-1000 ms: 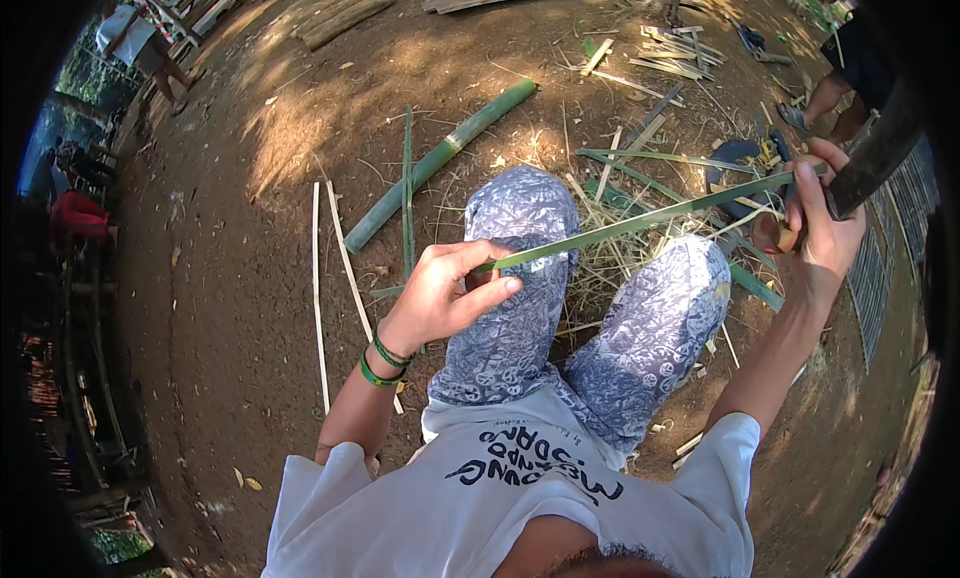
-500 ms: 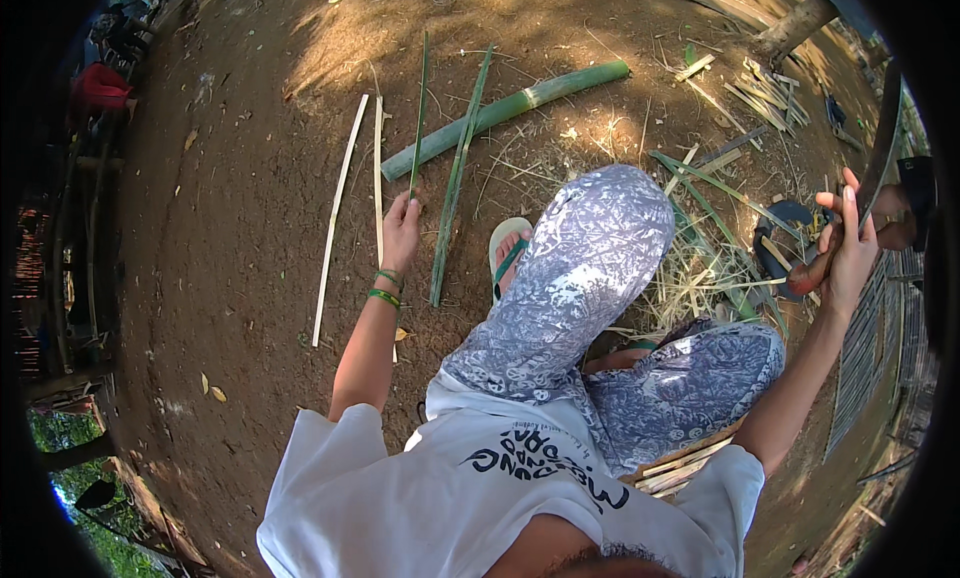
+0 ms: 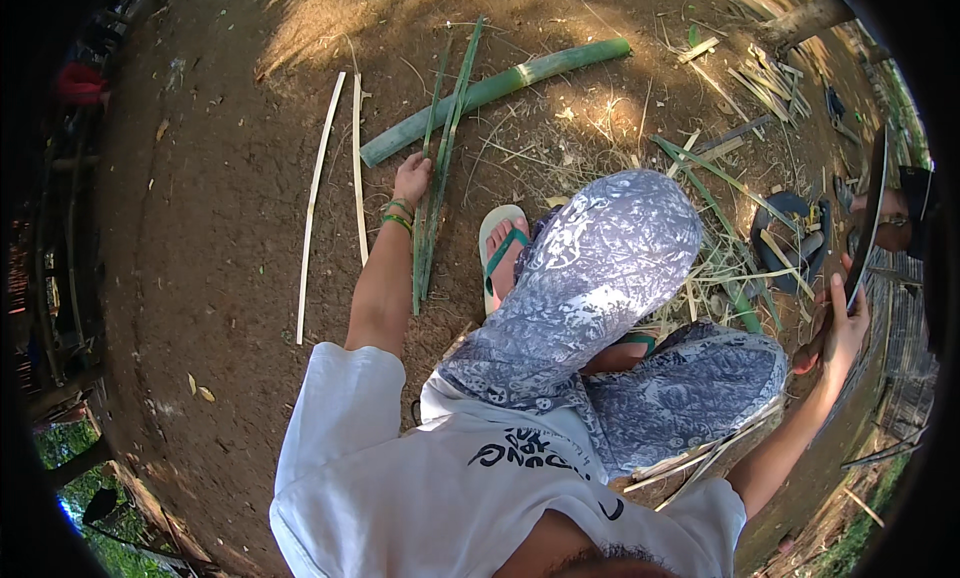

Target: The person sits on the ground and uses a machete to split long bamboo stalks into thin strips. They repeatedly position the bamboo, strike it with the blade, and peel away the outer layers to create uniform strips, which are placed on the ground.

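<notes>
While bare brown earth point(image 3: 200, 228) fills most of the head view, a person sits low on it in a white printed shirt and blue-and-white patterned trousers point(image 3: 600, 268), one knee raised. A long, thick green bamboo pole point(image 3: 500, 88) lies on the dirt beyond the knee, slanting from upper right down to the left. Two pale, thin split bamboo slats point(image 3: 318, 193) rest to the left of it, roughly parallel and well apart from the body. A litter of green and straw-coloured bamboo offcuts point(image 3: 720, 238) spreads over the ground on the right side, with more pale cut pieces point(image 3: 765, 78) farther off.

Just beside the raised knee, a foot sits in a white sandal with a green strap point(image 3: 500, 248). Next to that sandal lie the long, narrow green bamboo strips point(image 3: 432, 208), running away from the person and crossing the thick pole. The left hand point(image 3: 412, 176) reaches down to these strips, fingers curled onto them at the ground, with green bands on the wrist. The right hand point(image 3: 842, 323) is held out to the right side, closed round the handle of a long dark-bladed knife point(image 3: 868, 218), whose blade points upward and away.
</notes>
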`<state>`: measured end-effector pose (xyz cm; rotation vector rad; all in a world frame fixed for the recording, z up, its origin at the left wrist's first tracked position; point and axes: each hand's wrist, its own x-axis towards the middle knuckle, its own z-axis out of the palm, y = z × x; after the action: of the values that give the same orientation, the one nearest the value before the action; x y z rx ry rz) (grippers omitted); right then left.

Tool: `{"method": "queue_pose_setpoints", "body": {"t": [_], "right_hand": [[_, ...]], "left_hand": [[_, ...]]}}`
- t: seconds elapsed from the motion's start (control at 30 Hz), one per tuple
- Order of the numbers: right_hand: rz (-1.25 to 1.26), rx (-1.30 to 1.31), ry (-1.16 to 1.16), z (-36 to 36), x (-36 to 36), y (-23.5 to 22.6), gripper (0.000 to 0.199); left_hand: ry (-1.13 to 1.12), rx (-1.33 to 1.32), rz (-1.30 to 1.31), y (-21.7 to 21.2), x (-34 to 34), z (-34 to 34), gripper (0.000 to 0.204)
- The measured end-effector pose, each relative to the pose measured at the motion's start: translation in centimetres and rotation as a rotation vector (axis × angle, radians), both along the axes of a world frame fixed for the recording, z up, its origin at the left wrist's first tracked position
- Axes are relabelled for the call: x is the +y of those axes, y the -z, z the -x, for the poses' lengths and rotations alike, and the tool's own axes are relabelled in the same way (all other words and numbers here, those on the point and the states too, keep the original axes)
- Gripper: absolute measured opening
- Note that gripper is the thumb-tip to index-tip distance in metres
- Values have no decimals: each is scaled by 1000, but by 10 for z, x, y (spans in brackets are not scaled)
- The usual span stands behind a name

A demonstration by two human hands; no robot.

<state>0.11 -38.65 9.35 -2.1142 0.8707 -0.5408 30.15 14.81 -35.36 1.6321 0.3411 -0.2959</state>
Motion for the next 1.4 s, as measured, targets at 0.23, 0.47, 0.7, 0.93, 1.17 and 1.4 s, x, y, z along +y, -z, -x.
{"method": "queue_pose_setpoints", "body": {"t": [0.23,0.47,0.7,0.93,1.17,1.4], "right_hand": [[67,140,36,128,20,37,51],[-156,8,152,160,45,78,60],[-79,35,182,162,52,80,51],[2,12,150,168,42,96,54],[-77,-35,249,196,13,127,58],[-163,-98,293,158,53,109,62]], "left_hand": [[60,8,14,14,7,33,25],[43,-62,-179,0,9,15,28],[-445,-188,-1148,-4,57,67,40],[-338,20,-1236,27,100,143,27],[-466,-157,-858,5,110,139,15],[-266,-309,-193,-42,89,116,17]]}}
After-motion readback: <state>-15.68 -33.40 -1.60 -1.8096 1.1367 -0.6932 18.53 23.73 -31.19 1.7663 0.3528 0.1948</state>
